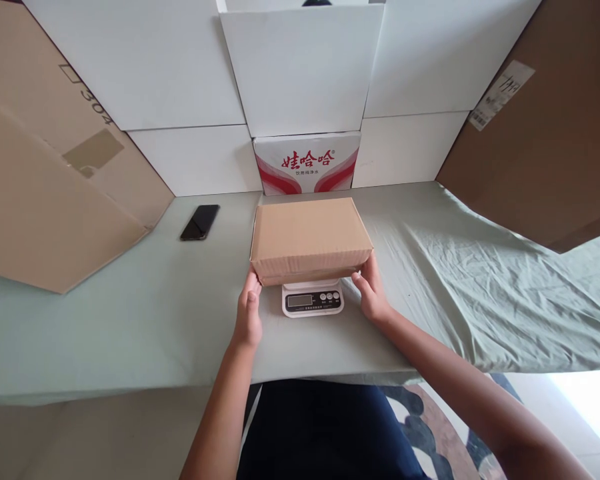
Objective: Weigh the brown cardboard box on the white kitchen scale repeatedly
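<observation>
A closed brown cardboard box rests on a small white digital scale, whose display and buttons show below the box's front edge. My left hand holds the box's near left corner, fingers against its side. My right hand grips the near right corner, fingers tucked under the box's edge. The scale stands on a table covered with a pale green cloth.
A black phone lies on the cloth at the left. Large brown cardboard sheets lean at the left and right. White boxes and a red-and-white printed carton stand behind the scale.
</observation>
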`<state>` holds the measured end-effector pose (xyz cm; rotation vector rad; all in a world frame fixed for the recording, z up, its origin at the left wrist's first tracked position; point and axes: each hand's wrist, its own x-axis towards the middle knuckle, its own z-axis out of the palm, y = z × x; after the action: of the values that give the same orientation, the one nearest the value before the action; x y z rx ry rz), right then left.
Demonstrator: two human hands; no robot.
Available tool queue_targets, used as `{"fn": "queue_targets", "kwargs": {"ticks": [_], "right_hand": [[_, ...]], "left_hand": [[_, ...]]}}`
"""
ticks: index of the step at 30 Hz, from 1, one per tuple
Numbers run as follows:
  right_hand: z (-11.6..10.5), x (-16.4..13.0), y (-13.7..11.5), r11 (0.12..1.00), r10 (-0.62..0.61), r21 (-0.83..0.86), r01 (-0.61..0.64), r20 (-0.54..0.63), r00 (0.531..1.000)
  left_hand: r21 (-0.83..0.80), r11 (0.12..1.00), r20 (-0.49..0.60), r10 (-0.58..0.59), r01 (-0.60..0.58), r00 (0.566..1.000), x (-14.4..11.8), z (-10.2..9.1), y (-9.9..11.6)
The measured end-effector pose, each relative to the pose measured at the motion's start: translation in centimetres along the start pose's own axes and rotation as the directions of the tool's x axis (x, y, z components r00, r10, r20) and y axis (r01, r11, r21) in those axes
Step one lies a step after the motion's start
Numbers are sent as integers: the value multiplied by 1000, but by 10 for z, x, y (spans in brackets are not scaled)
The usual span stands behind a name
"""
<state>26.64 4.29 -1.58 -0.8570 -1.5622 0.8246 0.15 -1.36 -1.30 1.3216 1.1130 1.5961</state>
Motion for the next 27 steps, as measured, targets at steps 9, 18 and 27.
{"fn": "queue_targets", "kwargs": {"ticks": [9,18,27], "right_hand": [[0,1,-2,1000,-2,10,2,2,1000],[0,0,-2,1000,2,2,-2,-22,1000],[-7,4,2,995,71,75,-62,-120,990]], "left_hand": [[-1,1000,-17,-9,9,1000,0,1,1],[16,1000,-30,-10,10,1000,1,0,0],[1,1000,-82,15,-15,997,2,-2,3]]}}
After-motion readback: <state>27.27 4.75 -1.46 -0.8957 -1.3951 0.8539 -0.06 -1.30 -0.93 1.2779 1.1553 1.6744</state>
